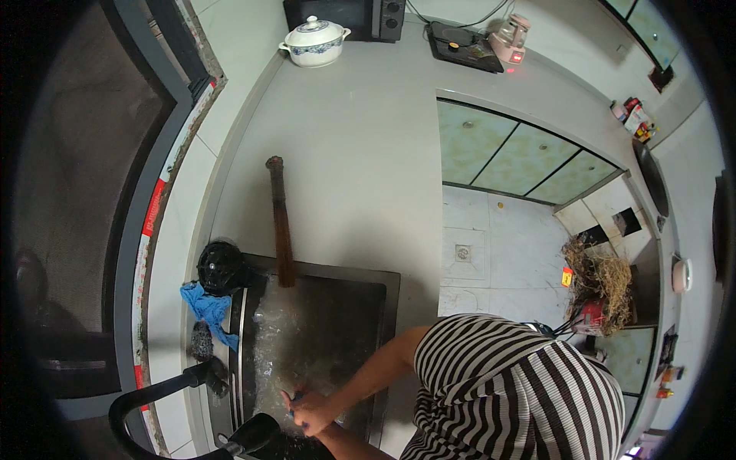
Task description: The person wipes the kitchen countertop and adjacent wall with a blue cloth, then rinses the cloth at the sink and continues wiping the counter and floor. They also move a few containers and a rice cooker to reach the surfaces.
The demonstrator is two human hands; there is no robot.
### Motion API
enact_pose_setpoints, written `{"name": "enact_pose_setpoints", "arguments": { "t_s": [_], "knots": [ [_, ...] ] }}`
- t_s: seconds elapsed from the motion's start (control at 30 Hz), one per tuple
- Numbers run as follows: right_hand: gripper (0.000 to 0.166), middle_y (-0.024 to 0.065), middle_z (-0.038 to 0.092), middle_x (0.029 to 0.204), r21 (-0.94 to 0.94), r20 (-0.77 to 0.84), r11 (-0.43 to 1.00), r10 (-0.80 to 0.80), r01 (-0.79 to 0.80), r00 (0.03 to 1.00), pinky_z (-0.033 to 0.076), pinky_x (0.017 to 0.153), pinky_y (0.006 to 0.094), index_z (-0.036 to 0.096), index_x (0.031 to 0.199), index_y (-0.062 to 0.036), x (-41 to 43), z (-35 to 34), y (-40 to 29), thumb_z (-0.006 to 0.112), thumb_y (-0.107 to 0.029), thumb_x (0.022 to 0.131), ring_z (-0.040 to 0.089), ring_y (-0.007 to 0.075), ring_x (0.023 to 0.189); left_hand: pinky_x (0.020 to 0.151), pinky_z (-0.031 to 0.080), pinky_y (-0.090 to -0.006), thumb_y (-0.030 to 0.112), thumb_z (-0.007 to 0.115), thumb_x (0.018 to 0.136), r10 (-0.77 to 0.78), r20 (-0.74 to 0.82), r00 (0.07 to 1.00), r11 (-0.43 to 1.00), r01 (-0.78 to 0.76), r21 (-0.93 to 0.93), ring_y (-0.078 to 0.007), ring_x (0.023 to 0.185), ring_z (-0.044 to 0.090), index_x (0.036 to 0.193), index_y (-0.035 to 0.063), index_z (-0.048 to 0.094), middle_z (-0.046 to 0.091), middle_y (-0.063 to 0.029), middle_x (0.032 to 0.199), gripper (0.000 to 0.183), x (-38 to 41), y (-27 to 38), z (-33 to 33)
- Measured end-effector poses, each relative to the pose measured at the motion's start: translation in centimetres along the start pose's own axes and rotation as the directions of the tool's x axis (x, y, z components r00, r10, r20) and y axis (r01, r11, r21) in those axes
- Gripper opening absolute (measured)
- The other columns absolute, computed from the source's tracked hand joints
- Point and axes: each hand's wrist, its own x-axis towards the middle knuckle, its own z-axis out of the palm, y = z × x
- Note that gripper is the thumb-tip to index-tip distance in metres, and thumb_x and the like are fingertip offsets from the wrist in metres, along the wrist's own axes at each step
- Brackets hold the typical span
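My right hand (313,409) is low over the black sink (392,310), its fingers closed around a small blue object (295,398) that is mostly covered. My left forearm (349,443) comes in from below and meets the right hand; the left hand itself is largely hidden behind it. Beside the hands is the black spout head (256,432) of a curved faucet (155,386). Rippled, cloudy water (276,345) lies in the basin, and drops splash below my hands. A bundled-bristle brush (280,224) rests with its bristle ends over the sink's far rim.
Along the window side sit a round black item (221,267), a blue cloth (210,310) and a scouring pad (201,340). Farther along the counter (351,161) stand a lidded white tureen (315,43), a cooktop (464,47) and a glass kettle (510,39). Dry straw (606,287) lies behind me.
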Motion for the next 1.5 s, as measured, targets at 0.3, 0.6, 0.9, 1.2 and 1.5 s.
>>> {"name": "enact_pose_setpoints", "arguments": {
  "t_s": [0.3, 0.6, 0.9, 1.2, 1.5],
  "knots": [
    [0.021, 0.0116, 0.068, 0.082, -0.375, -0.280, 0.927, -0.092, -0.021, 0.956, 0.044, 0.051, 0.0518, 0.068, 0.066, -0.0183, 9.2, -6.7, 13.4, 0.061, -0.037, 0.072, 0.062, 0.0308, 0.057, 0.082, 0.046, -0.0349, 0.028, 0.056, 0.093, 0.211, -0.303, 0.929, 0.972, -0.167, 0.167, -0.0208, 0.097, 0.054, 0.122, 0.0049, 0.055, 0.057, -0.0092, 0.107, 0.037, -2.2, -1.5, 8.6],
    [0.041, 0.0150, 0.068, 0.092, -0.071, 0.072, 0.978, 0.203, -0.198, 0.976, 0.051, 0.075, 0.0433, 0.071, 0.089, -0.0047, 4.3, -0.6, 23.4, 0.076, -0.032, 0.059, 0.064, 0.0325, 0.086, 0.104, 0.033, -0.0573, 0.061, 0.043, 0.093, -0.170, 0.217, 0.961, 0.936, 0.089, 0.340, -0.0338, 0.128, 0.043, 0.139, 0.0142, 0.043, 0.045, -0.0098, 0.140, 0.066, -0.4, -0.8, 1.8],
    [0.025, 0.0181, 0.063, 0.091, 0.001, -0.163, 0.998, 0.069, -0.069, 0.984, 0.045, 0.087, 0.0528, 0.069, 0.080, -0.0136, 1.8, -0.4, -0.2, 0.069, -0.034, 0.066, 0.061, 0.0371, 0.096, 0.095, 0.042, -0.0425, 0.047, 0.053, 0.092, 0.093, 0.025, 0.995, 0.989, -0.096, 0.112, -0.0261, 0.114, 0.051, 0.132, 0.0098, 0.048, 0.053, -0.0116, 0.126, 0.055, 0.2, 2.5, 0.1],
    [0.025, 0.0161, 0.068, 0.078, 0.016, -0.836, 0.957, 0.171, -0.289, 0.521, 0.048, 0.067, 0.0468, 0.069, 0.074, -0.0080, 6.5, -6.4, 22.3, 0.062, -0.032, 0.077, 0.065, 0.0343, 0.074, 0.105, 0.029, -0.0547, 0.043, 0.062, 0.089, 0.340, 0.089, 0.936, 0.773, -0.332, 0.540, -0.0309, 0.130, 0.040, 0.146, 0.0167, 0.039, 0.043, -0.0127, 0.143, 0.067, -2.2, 1.9, 5.4],
    [0.061, 0.0165, 0.066, 0.105, 0.383, 0.363, 0.923, -0.108, -0.042, 0.925, 0.050, 0.080, 0.0418, 0.065, 0.109, -0.0047, 4.4, -4.9, 9.0, 0.077, -0.035, 0.058, 0.063, 0.0312, 0.097, 0.106, 0.035, -0.0375, 0.062, 0.042, 0.094, 0.379, 0.146, 0.914, 0.826, -0.406, 0.391, -0.0282, 0.125, 0.048, 0.135, -0.0002, 0.047, 0.053, -0.0150, 0.130, 0.075, -0.5, -0.2, 3.8]
  ]
}}
